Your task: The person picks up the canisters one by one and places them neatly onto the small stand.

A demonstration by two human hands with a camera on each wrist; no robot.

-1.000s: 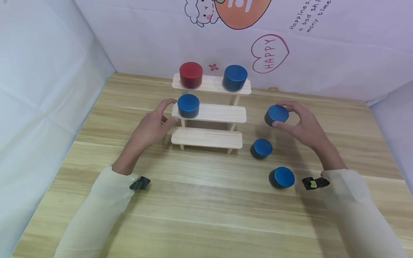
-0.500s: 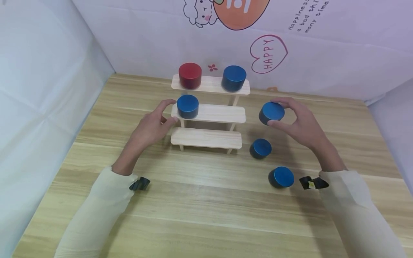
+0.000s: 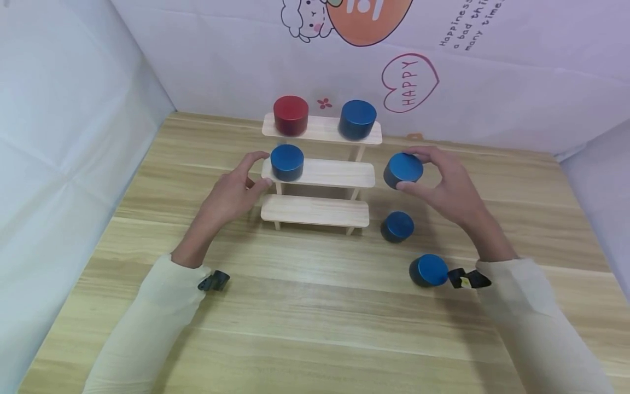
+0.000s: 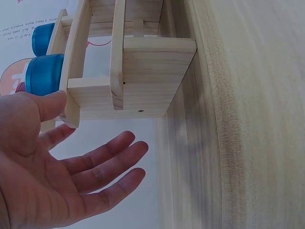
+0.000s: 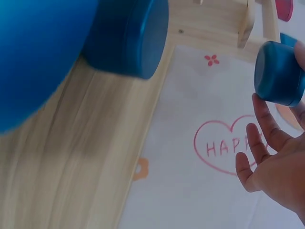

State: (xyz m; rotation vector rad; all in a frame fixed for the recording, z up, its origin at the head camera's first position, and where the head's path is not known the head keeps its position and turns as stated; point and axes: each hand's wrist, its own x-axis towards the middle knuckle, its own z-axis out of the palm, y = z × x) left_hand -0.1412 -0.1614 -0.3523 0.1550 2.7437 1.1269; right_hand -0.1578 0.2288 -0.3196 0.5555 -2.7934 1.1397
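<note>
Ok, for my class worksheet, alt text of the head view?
A person's right hand holds a blue cylinder right of a three-tier wooden stand; the left hand touches its middle tier's left end. A red cylinder and a blue one stand on top, another on the middle tier, two more on the table.

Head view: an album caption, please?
Right-hand grip holds a blue cylinder beside a wooden stand; left-hand grip at its opposite end.

Blue cylinder [image 3: 403, 167] aloft beside 3-tier rack [image 3: 337, 173]
</note>
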